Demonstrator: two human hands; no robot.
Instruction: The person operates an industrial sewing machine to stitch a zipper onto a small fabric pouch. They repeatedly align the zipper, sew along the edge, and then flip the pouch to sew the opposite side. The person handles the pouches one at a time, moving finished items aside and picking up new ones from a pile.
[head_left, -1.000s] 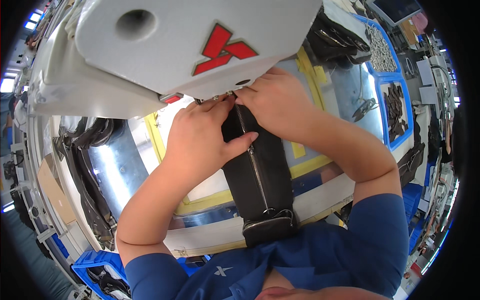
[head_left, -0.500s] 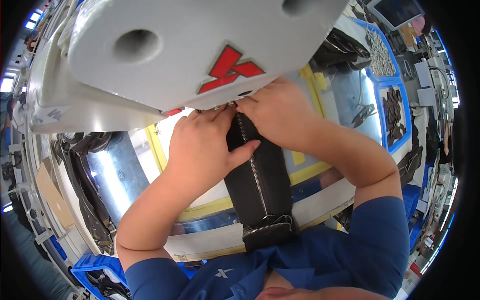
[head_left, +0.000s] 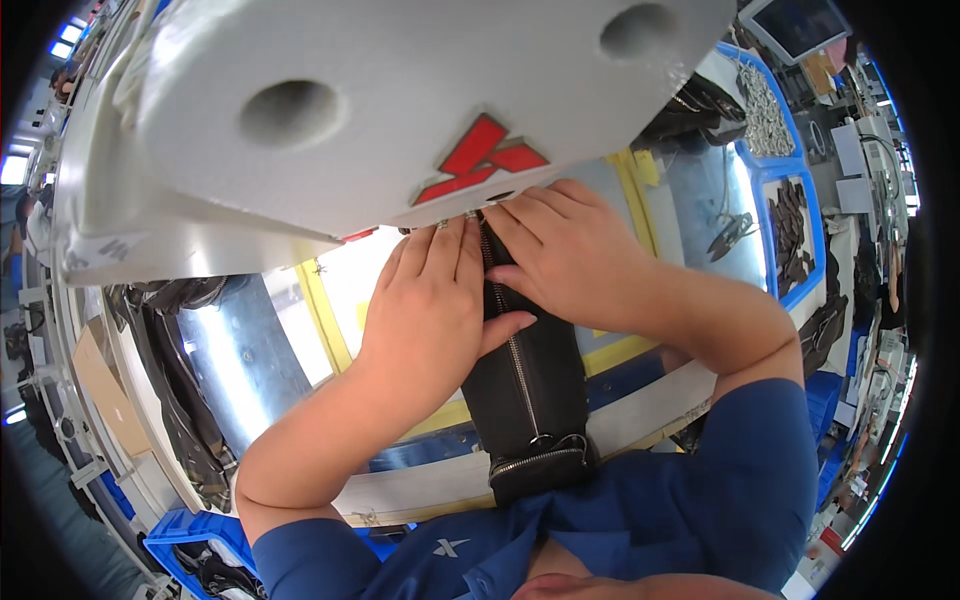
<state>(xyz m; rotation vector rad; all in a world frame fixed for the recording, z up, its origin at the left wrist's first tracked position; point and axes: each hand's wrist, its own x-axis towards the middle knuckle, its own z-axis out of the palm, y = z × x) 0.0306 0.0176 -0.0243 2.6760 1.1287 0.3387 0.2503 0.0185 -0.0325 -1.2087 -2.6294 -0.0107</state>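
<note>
- Pressing the black bag (head_left: 550, 370) down beneath the grey machine (head_left: 400, 100) seems to be our step in hand, with its zip (head_left: 520, 375) running lengthwise between us and the machine.
- Our left hand (head_left: 430, 300) and right hand (head_left: 580, 260) lie palm down on the bag, fingers stretched forward, thumbs by the zip — the machine crowds the fingertips, so we cannot tell whether they pinch the cloth.
- We judge that the next move calls for even pressure, a straight zip and fingertips well clear of the machine's hidden working parts.
- Our bag lies across the front edge of the white counter (head_left: 430, 490), its near end against our blue shirt (head_left: 640, 510).
- Yellow tape (head_left: 325, 320) and a shiny metal plate (head_left: 235, 340) show on our left.
- Rightward we see blue trays (head_left: 790, 163) — silver bits (head_left: 763, 110) in one, dark strips (head_left: 790, 225) in the other — and a screen (head_left: 795, 25) beyond.
</note>
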